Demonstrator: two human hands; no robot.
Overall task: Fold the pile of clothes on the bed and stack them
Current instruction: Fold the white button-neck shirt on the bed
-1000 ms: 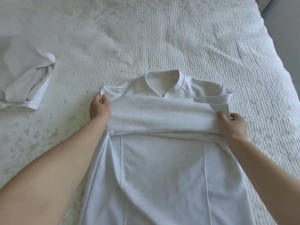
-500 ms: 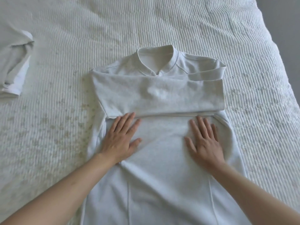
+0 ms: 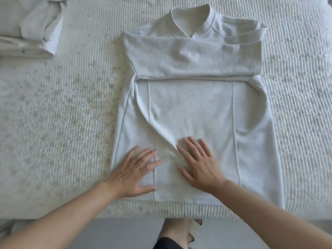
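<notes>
- Head view: a pale collared garment [image 3: 194, 108] lies flat on the bed [image 3: 53, 114] at centre frame, collar toward the top, hem at the bed's near edge, sleeves folded across the chest.
- Its long axis runs top to bottom of the frame.
- Left hand [image 3: 133, 174] and right hand [image 3: 198, 162] press flat on the lower part, fingers straight and spread, gripping nothing; a diagonal crease runs between them.
- The hem lies just below both hands, the left slightly nearer, so a fold would likely go upward toward the collar.
- 1 folded stack [image 3: 30, 27] sits upper left, well apart; open bed lies on both sides.
</notes>
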